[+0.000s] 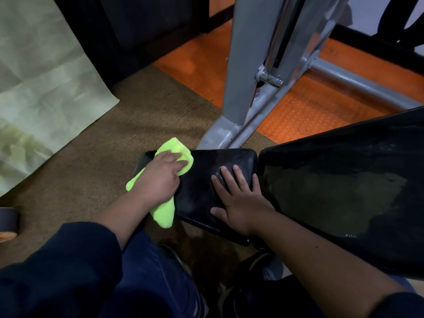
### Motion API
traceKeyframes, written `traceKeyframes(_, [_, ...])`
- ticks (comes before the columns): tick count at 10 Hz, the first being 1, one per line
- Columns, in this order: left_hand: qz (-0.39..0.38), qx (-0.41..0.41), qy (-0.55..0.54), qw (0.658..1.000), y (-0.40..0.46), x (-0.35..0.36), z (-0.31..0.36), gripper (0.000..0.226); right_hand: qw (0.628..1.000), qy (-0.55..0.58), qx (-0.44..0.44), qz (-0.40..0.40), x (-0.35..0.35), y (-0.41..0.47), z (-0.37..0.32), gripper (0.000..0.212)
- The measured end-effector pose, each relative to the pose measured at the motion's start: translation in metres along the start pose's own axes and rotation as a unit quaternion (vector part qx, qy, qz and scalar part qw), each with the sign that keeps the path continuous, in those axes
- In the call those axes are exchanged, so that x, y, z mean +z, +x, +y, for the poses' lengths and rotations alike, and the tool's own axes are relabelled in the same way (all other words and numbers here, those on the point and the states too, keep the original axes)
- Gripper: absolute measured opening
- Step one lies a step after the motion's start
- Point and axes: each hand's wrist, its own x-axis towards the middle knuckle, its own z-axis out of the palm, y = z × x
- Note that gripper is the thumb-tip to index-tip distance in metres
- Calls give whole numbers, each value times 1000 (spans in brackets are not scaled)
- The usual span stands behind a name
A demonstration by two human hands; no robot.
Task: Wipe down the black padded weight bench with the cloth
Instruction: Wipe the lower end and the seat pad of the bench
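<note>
The black padded weight bench has a small seat pad (202, 187) in the middle and a long back pad (344, 193) rising to the right. A bright green cloth (175, 150) lies on the seat pad's left end, hanging over its near edge. My left hand (158, 177) presses on the cloth, fingers curled over it. My right hand (238, 198) rests flat on the right part of the seat pad, fingers spread, holding nothing.
A grey metal frame (250, 72) stands just beyond the seat. Brown carpet (91, 171) and orange rubber flooring (305, 111) cover the ground. A pale green sheet (41, 83) lies at left, and a tape roll (8, 223) sits at the left edge. My legs are below.
</note>
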Motion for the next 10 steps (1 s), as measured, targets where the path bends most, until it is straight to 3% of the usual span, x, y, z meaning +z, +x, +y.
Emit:
traceKeyframes(2, [10, 31, 10, 999, -6, 5, 7, 54, 1000, 4, 1, 2, 0, 0, 0, 78])
traceKeyframes(4, [7, 8, 24, 1000, 14, 4, 14, 54, 1000, 9, 0, 4, 3, 1, 0, 77])
traceKeyframes(5, [2, 46, 17, 999, 0, 4, 11, 54, 1000, 5, -1, 6, 2, 1, 0, 77])
traceKeyframes(6, [-2, 1, 13, 1000, 16, -1, 1, 54, 1000, 8, 1, 4, 0, 1, 0, 78])
traceKeyframes(8, [-27, 24, 33, 999, 20, 3, 2, 57, 1000, 5, 2, 9, 2, 2, 0, 78])
traceKeyframes(9, [-34, -22, 23, 999, 32, -3, -8, 57, 1000, 9, 3, 5, 2, 3, 0, 78])
traceKeyframes(10, [-31, -11, 41, 999, 35, 1, 1, 57, 1000, 8, 3, 7, 3, 2, 0, 78])
